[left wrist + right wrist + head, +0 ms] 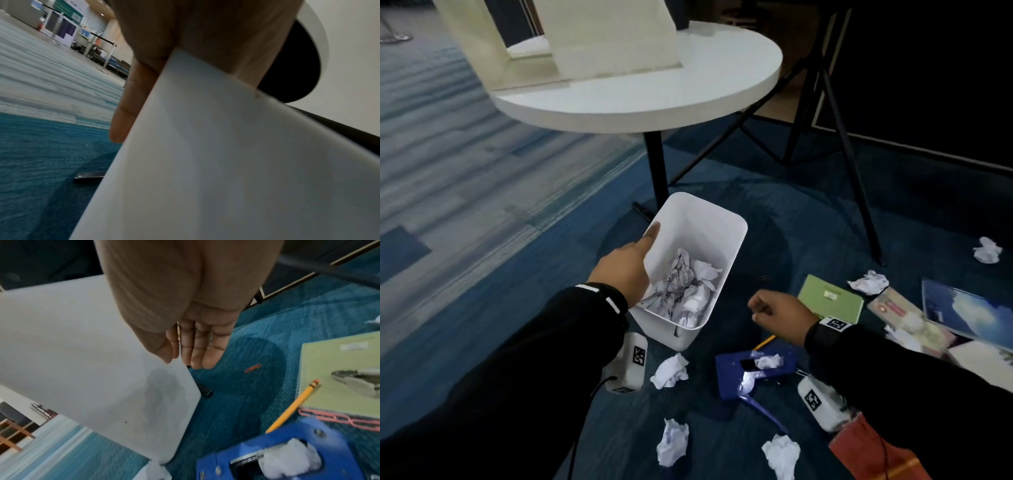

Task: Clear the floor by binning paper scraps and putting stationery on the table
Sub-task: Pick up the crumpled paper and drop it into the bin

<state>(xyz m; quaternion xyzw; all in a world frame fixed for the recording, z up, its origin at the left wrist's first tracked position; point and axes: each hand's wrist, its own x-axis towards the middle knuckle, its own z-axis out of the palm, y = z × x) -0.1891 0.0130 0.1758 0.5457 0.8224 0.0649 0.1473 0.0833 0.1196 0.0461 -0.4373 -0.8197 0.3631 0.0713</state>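
A white bin stands on the blue carpet, tilted, with several crumpled paper scraps inside. My left hand grips its left rim, the thumb lying along the edge. In the left wrist view the left hand has fingers hidden behind the bin wall. My right hand hovers empty between the bin and a green notebook; the right wrist view shows the right hand with relaxed fingers. Paper balls lie on the floor.
A blue hole punch with a scrap on it, a pencil and books lie at the right. More scraps sit beyond. A red paper clip lies on the carpet. The round white table stands behind.
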